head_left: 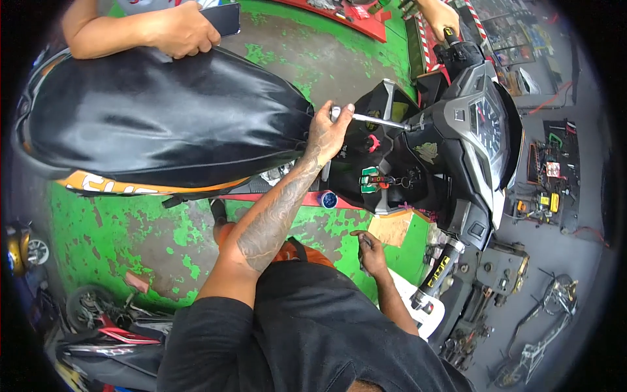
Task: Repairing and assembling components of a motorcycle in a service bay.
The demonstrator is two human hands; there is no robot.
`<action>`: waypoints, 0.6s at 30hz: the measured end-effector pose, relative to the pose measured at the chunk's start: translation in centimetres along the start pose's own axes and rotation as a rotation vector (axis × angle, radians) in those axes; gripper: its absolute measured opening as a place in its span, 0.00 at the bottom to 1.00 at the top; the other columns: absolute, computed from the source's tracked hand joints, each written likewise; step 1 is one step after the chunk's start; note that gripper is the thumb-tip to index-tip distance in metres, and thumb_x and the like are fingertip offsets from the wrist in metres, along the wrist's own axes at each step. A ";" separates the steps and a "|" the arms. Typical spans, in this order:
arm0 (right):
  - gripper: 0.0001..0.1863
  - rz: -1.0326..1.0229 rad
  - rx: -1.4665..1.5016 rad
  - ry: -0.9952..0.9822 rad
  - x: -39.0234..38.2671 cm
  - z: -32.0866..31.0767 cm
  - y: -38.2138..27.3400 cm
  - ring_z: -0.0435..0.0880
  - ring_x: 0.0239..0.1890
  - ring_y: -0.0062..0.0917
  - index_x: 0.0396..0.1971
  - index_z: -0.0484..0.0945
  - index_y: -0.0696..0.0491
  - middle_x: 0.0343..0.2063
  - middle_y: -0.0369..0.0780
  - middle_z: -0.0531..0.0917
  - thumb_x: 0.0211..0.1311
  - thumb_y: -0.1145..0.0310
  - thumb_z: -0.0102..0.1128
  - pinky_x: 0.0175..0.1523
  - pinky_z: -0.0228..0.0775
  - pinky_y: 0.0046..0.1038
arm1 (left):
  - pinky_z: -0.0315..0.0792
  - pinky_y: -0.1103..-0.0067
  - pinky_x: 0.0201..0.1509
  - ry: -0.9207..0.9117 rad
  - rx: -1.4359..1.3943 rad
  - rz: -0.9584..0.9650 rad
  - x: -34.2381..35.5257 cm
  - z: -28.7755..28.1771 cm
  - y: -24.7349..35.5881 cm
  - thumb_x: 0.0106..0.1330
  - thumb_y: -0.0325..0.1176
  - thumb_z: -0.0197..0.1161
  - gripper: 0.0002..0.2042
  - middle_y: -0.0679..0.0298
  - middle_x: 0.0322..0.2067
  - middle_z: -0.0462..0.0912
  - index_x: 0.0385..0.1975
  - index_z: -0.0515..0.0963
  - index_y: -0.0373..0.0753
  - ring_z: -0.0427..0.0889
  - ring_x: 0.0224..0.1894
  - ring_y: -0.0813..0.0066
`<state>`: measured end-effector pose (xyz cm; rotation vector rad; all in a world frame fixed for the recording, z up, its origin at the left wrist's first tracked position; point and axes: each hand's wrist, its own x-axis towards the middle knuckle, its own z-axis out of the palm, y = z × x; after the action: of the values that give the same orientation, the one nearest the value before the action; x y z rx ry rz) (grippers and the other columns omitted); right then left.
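Observation:
A black scooter with an orange side stretches across the view, its black seat [176,124] on the left and its handlebar with the dash [486,124] on the right. My left hand [330,134] is closed around one end of a long silver socket wrench [382,121]. The wrench's far end meets the dark front panel [428,147] below the dash; the exact contact is too small to make out. Keys with a green tag [370,180] lie against that panel. Low beside the scooter, my right hand [372,256] is apart from it, fingers loosely extended, some in shadow.
Across the scooter, another person's hand [186,32] holds a phone [222,18] over the seat; a hand [439,18] grips the far handlebar. A small blue-topped tub [328,199] stands by the footboard. Cardboard [392,227], a red scooter [124,333] and engine parts [499,268] lie around.

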<state>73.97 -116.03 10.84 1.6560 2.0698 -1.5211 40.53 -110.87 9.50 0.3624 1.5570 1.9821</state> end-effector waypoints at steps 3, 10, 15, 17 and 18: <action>0.13 -0.024 -0.006 0.030 0.3 1.7 -2.1 0.64 0.18 0.12 0.48 0.82 0.52 0.16 0.28 0.67 0.78 0.64 0.49 0.25 0.57 0.21 | 0.71 0.74 0.32 -0.071 0.069 0.121 1.2 -0.5 0.1 0.70 0.47 0.65 0.19 0.63 0.23 0.77 0.35 0.75 0.34 0.76 0.26 0.75; 0.16 -0.006 0.208 0.207 3.4 4.4 -6.2 0.70 0.19 0.12 0.54 0.77 0.54 0.27 0.35 0.80 0.79 0.61 0.46 0.25 0.63 0.19 | 0.71 0.76 0.19 -0.351 -0.172 -0.508 1.0 -1.5 2.2 0.73 0.49 0.61 0.20 0.67 0.23 0.72 0.44 0.66 0.38 0.74 0.20 0.78; 0.28 -0.075 0.505 -0.091 5.6 4.2 -14.7 0.73 0.24 0.16 0.67 0.67 0.54 0.44 0.41 0.83 0.78 0.50 0.45 0.33 0.69 0.21 | 0.80 0.75 0.21 -0.444 -0.234 -0.451 1.3 -2.9 3.0 0.77 0.50 0.53 0.20 0.63 0.24 0.71 0.45 0.61 0.36 0.79 0.18 0.73; 0.27 -0.127 0.426 -0.157 5.7 4.1 -16.5 0.76 0.27 0.17 0.67 0.67 0.54 0.49 0.41 0.82 0.77 0.53 0.48 0.34 0.71 0.21 | 0.82 0.74 0.24 -0.522 -0.160 -0.499 2.1 -3.5 3.6 0.78 0.50 0.50 0.21 0.60 0.24 0.74 0.46 0.60 0.34 0.84 0.21 0.67; 0.25 -0.179 0.337 -0.218 5.7 4.0 -17.1 0.79 0.29 0.17 0.66 0.68 0.54 0.54 0.42 0.82 0.76 0.56 0.51 0.34 0.74 0.21 | 0.81 0.75 0.24 -0.560 -0.098 -0.521 2.2 -3.6 4.6 0.78 0.53 0.49 0.25 0.60 0.24 0.75 0.48 0.61 0.32 0.84 0.21 0.67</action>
<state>56.49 -113.55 16.12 1.3419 1.9748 -2.1022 35.51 -113.06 12.50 0.3825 1.0561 1.3897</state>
